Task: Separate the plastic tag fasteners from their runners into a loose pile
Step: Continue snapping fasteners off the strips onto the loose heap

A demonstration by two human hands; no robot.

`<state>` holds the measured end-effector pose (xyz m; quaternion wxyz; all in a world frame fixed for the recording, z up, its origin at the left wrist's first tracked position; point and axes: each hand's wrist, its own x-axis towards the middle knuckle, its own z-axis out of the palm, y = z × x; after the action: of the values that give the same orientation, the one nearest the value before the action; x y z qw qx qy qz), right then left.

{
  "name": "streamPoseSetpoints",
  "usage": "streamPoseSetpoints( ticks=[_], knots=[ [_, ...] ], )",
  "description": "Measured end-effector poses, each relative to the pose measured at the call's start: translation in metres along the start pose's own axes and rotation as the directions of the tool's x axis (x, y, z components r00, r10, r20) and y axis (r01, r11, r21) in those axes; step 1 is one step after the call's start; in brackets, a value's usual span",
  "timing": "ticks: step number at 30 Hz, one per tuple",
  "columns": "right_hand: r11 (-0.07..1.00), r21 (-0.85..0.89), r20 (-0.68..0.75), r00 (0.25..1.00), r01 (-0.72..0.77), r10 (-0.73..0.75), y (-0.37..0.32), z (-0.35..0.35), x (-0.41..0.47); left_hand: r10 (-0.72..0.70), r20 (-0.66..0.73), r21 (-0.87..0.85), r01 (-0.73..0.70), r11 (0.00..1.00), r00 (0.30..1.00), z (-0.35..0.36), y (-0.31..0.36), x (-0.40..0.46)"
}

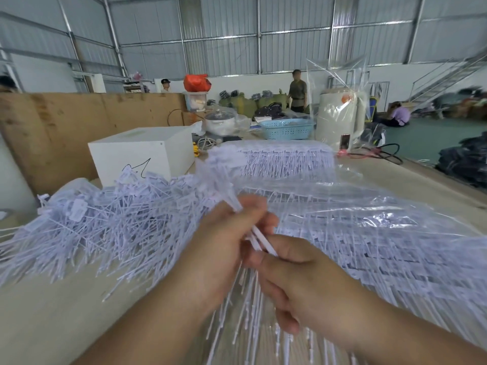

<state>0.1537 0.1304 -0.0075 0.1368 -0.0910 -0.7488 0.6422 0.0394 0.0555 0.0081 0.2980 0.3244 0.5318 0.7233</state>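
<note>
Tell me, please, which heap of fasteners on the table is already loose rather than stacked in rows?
The loose pile left of the hands: its fasteners lie jumbled, whereas the stacks behind and right lie in rows.

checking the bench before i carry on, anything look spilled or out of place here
Nothing looks wrong. The loose pile of fasteners sprawls on the table to the left, as the task intends. The left hand and right hand both grip a bunch of fasteners; bagged strips lie to the right.
</note>
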Motion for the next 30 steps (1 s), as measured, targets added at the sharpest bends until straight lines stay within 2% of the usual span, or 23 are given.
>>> streamPoseSetpoints(
  ticks=[2, 5, 8, 10, 12, 13, 15, 19, 22, 26, 30],
  knots=[
    [0.999, -0.028, 0.017, 0.999, 0.032, -0.032, 0.000, -0.002, 0.000, 0.048, -0.017, 0.129, -0.045, 0.991, 0.999, 0.006, 0.000, -0.002],
    [0.988, -0.152, -0.017, 0.999, 0.036, -0.039, 0.001, -0.010, -0.002, 0.188, -0.161, 0.392, -0.112, 0.913, 0.969, -0.011, 0.014, 0.007],
    [0.864, -0.501, -0.101, 0.989, 0.039, -0.104, 0.000, -0.025, -0.005, 0.139, -0.258, 0.628, 0.056, 0.777, 0.956, -0.047, 0.028, 0.018],
    [0.772, -0.636, -0.153, 0.978, 0.013, -0.142, 0.001, -0.034, -0.005, 0.128, -0.295, 0.804, 0.173, 0.569, 0.947, -0.064, 0.026, 0.023],
    [0.668, -0.744, -0.165, 0.975, -0.024, -0.148, 0.003, -0.039, -0.004, 0.190, -0.293, 0.930, 0.233, 0.284, 0.937, -0.071, 0.021, 0.026],
    [0.608, -0.794, -0.148, 0.977, -0.027, -0.150, 0.005, -0.040, -0.003, 0.228, -0.287, 0.952, 0.252, 0.173, 0.930, -0.071, 0.018, 0.026],
    [0.494, -0.869, -0.100, 0.983, -0.012, -0.151, 0.009, -0.040, -0.001, 0.288, -0.270, 0.963, 0.262, 0.067, 0.919, -0.070, 0.015, 0.026],
    [0.386, -0.922, -0.081, 0.991, -0.035, -0.104, 0.016, -0.040, 0.002, 0.307, -0.194, 0.979, 0.202, 0.007, 0.932, -0.066, 0.007, 0.029],
    [0.317, -0.947, -0.093, 0.990, -0.057, -0.102, 0.018, -0.039, 0.005, 0.289, -0.196, 0.978, 0.208, -0.011, 0.937, -0.066, 0.005, 0.031],
    [0.311, -0.944, -0.142, 0.987, -0.113, -0.072, 0.018, -0.037, 0.007, 0.399, -0.200, 0.979, 0.197, 0.050, 0.895, -0.070, 0.008, 0.030],
    [0.371, -0.917, -0.166, 0.986, -0.148, -0.017, 0.014, -0.036, 0.006, 0.476, -0.228, 0.972, 0.170, 0.162, 0.849, -0.072, 0.015, 0.026]
  ],
)
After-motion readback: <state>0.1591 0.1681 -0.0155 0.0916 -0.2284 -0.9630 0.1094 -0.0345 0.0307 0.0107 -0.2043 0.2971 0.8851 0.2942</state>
